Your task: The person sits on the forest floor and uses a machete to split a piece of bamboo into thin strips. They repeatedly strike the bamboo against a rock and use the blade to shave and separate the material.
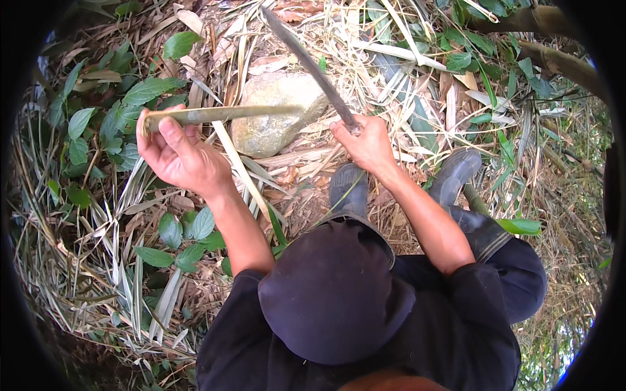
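Note:
In my left hand (184,156) is one end of a greenish-brown bamboo stick (225,113), pinched between thumb and fingers. The stick lies nearly level, and its other end reaches right, over a rough grey-tan stone (264,138). Whether it rests on the stone, I cannot tell. My right hand (368,144) is closed round the lower end of a machete (312,65), and its handle is mostly hidden in my fist. The long dark blade slants up and to the left, past the stone's far right side. Blade and stick look apart.
Dry bamboo leaves and straw (300,163) cover the ground. Leafy green plants (140,94) grow at the left. Thick bamboo stalks (561,62) cross the upper right. Two dark rubber boots, one in the middle (347,189) and one right of it (458,174), stand below the stone.

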Motion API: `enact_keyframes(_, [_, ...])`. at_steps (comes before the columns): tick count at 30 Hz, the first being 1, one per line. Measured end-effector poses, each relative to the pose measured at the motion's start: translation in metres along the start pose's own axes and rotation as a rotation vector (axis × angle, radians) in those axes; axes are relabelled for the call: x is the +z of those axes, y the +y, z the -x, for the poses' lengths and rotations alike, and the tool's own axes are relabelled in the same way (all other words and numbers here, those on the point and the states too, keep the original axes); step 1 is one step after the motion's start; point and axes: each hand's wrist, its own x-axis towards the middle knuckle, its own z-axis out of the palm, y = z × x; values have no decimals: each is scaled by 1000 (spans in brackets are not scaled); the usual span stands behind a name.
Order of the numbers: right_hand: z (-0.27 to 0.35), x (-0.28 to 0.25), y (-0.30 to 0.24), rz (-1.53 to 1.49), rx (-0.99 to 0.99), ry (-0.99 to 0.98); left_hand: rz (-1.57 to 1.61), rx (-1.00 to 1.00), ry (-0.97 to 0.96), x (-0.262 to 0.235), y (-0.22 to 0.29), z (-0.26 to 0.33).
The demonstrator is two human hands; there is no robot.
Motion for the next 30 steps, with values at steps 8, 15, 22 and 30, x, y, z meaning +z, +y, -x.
enact_keyframes(8, [7,-26,-35,-189,110,-414,158,-585,137,-7,-50,-2])
enact_keyframes(15, [27,-20,-38,-354,106,-494,-163,-845,-13,1,-54,27])
enact_keyframes(22, [25,-54,-92,-763,326,-410,-544,422,-517,5,8,66])
enact_keyframes(30, [23,-34,-82,-836,425,-420,-418,628,-945,28,35,65])
